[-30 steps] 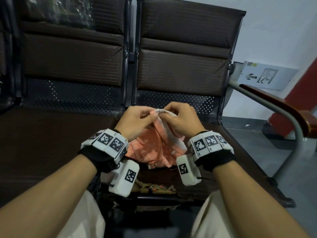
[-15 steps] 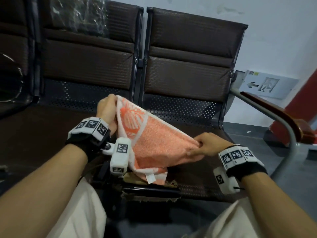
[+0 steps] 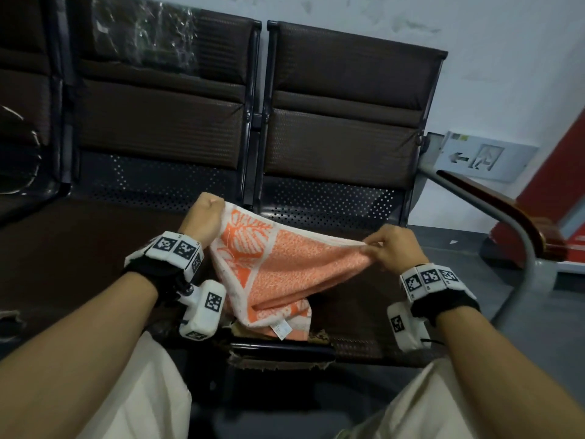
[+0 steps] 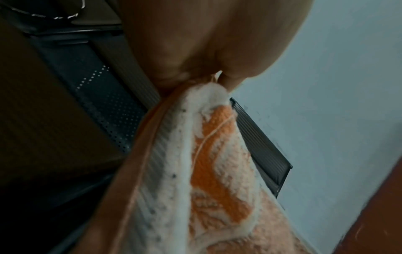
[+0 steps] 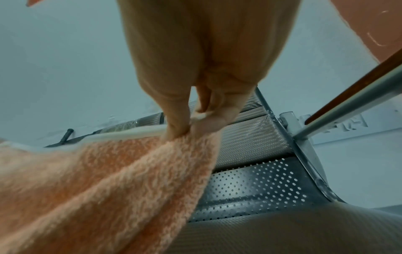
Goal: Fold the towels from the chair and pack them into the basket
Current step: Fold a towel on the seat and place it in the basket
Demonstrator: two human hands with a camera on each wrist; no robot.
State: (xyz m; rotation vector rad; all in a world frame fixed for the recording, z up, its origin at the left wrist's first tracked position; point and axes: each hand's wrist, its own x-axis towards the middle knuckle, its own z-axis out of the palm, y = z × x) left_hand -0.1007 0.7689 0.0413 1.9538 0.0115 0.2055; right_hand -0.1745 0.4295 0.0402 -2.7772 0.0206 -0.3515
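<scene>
The left hand (image 3: 205, 218) and right hand (image 3: 394, 248) each pinch one top corner of the orange towel (image 3: 285, 270), stretching the edge taut above the chair (image 3: 348, 191) for folding.

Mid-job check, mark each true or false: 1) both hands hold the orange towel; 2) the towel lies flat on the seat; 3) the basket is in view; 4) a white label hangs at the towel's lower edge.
1) True: the left hand and the right hand each grip the orange towel.
2) False: it hangs stretched between them above the seat.
3) False: no basket shows in any view.
4) True: the label dangles there.
</scene>
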